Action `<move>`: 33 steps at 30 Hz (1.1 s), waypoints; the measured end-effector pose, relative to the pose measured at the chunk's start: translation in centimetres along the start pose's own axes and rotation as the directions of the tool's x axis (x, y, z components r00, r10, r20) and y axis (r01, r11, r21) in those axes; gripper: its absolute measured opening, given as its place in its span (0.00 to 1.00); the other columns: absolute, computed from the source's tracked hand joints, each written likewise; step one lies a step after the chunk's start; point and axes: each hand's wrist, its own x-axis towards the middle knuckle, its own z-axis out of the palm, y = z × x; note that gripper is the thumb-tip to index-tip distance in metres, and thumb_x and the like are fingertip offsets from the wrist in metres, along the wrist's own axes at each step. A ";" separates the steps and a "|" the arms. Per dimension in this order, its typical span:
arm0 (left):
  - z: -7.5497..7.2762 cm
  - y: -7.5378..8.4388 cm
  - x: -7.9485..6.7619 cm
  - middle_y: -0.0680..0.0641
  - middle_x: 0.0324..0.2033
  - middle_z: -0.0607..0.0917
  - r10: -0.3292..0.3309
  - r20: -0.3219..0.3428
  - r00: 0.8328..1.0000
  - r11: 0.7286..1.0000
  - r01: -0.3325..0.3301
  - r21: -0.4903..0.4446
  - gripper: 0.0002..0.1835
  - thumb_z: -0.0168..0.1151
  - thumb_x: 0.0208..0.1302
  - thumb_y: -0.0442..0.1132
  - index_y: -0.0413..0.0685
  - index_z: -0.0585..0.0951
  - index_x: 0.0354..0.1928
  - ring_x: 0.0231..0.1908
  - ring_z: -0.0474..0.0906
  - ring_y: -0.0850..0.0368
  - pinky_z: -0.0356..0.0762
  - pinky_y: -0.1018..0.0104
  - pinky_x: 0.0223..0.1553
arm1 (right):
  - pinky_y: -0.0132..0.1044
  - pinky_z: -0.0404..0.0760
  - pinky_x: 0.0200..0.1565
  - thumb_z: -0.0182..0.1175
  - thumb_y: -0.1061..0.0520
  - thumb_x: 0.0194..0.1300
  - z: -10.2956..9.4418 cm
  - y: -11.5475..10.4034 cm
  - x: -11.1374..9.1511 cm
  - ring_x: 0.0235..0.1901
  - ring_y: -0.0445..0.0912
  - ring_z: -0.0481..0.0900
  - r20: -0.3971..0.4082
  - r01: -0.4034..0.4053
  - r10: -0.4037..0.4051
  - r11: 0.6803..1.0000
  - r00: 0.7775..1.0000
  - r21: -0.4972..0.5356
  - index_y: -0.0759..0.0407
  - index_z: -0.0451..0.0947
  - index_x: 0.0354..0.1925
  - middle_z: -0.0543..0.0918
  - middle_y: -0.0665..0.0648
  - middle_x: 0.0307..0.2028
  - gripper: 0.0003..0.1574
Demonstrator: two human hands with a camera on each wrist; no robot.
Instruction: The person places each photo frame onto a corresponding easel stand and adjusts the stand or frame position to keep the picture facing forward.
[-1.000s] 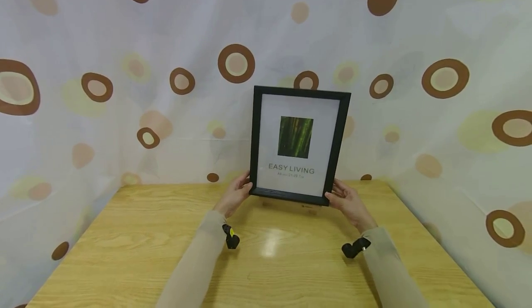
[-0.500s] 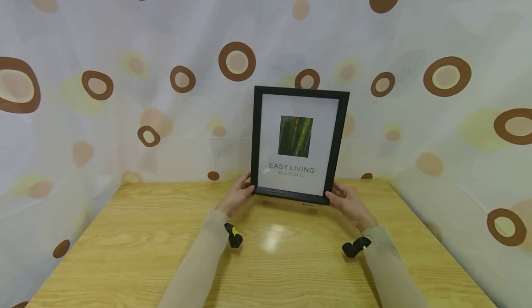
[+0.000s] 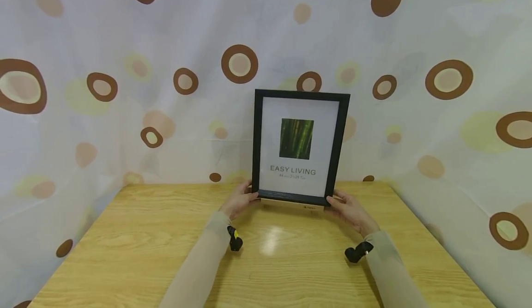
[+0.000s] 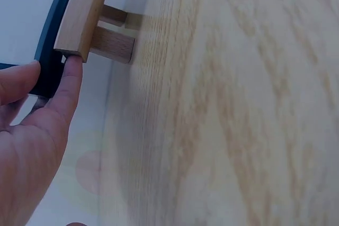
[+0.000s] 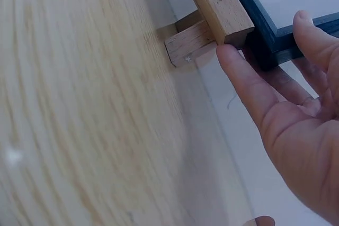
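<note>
A black picture frame with a white mat, a green bamboo picture and the words "EASY LIVING" stands nearly upright, leaning slightly back. My left hand grips its lower left corner, thumb on the front. At the lower right corner my right hand pinches it likewise, thumb in front and fingers behind. Just below the frame's bottom edge runs a wooden stand on short legs. In the wrist views a forefinger of each hand touches an end of the stand's bar. Most of the stand is hidden behind the frame.
The light wood table reaches back to a white curtain with brown and beige dots, close behind the frame. The same curtain closes off both sides. Each wrist wears a small black camera mount.
The picture frame has come down slightly and straightened a little, with both hands still holding its lower corners. More of the wooden stand's bar shows below it.
</note>
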 end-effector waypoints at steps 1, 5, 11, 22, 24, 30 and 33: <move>0.0 0.0 0.0 0.34 0.57 0.64 0.003 -0.001 1.000 1.000 -0.003 0.005 0.29 0.46 0.65 0.25 0.43 0.56 0.67 0.56 0.65 0.42 0.66 0.51 0.55 | 0.50 0.67 0.55 0.51 0.57 0.67 0.0 0.0 0.0 0.50 0.53 0.74 -0.006 0.004 -0.004 1.000 1.000 -0.002 0.63 0.49 0.68 0.60 0.70 0.62 0.37; 0.1 0.1 -0.1 0.35 0.57 0.65 -0.007 -0.019 1.000 1.000 0.007 0.006 0.28 0.48 0.65 0.25 0.42 0.57 0.66 0.55 0.67 0.44 0.68 0.53 0.54 | 0.49 0.69 0.53 0.49 0.57 0.68 0.1 0.1 0.2 0.50 0.52 0.74 -0.017 0.025 -0.025 0.999 1.000 -0.033 0.64 0.47 0.68 0.59 0.72 0.61 0.36; 0.0 0.4 -0.7 0.34 0.57 0.65 -0.022 -0.044 0.999 1.000 0.022 0.012 0.28 0.49 0.64 0.24 0.40 0.58 0.65 0.55 0.66 0.43 0.68 0.53 0.54 | 0.48 0.69 0.53 0.48 0.56 0.69 0.3 0.4 0.6 0.50 0.51 0.74 0.003 0.065 -0.065 0.995 0.998 -0.071 0.65 0.46 0.68 0.57 0.72 0.61 0.36; -1.4 0.6 -1.8 0.34 0.56 0.66 -0.019 -0.070 0.997 0.999 0.021 0.029 0.29 0.51 0.63 0.24 0.39 0.58 0.65 0.55 0.67 0.43 0.72 0.59 0.50 | 0.46 0.71 0.52 0.50 0.54 0.67 1.4 0.6 1.7 0.50 0.53 0.74 -0.024 0.021 -0.023 0.996 0.999 -0.083 0.61 0.49 0.68 0.60 0.69 0.62 0.37; -1.7 0.5 -2.0 0.34 0.56 0.67 -0.010 -0.073 0.997 0.999 0.013 0.038 0.29 0.51 0.62 0.24 0.39 0.58 0.65 0.54 0.68 0.43 0.73 0.59 0.49 | 0.46 0.71 0.51 0.50 0.54 0.67 1.6 0.6 2.0 0.50 0.54 0.74 -0.013 0.032 -0.033 0.996 0.999 -0.086 0.61 0.48 0.68 0.60 0.70 0.61 0.37; -2.4 0.3 -2.6 0.34 0.54 0.68 0.026 -0.069 0.997 0.999 -0.024 0.034 0.29 0.51 0.61 0.23 0.40 0.60 0.64 0.53 0.69 0.43 0.72 0.54 0.50 | 0.47 0.71 0.52 0.48 0.56 0.69 2.3 0.6 2.4 0.51 0.55 0.73 0.023 0.053 -0.051 0.996 0.998 -0.068 0.63 0.48 0.68 0.58 0.70 0.62 0.36; -2.8 0.3 -2.9 0.34 0.54 0.68 0.023 -0.078 0.997 0.999 -0.020 0.033 0.29 0.52 0.61 0.23 0.41 0.60 0.64 0.53 0.69 0.44 0.71 0.53 0.51 | 0.46 0.71 0.52 0.48 0.56 0.69 2.6 0.6 2.6 0.51 0.55 0.73 0.019 0.049 -0.048 0.996 0.999 -0.068 0.65 0.46 0.68 0.56 0.69 0.64 0.37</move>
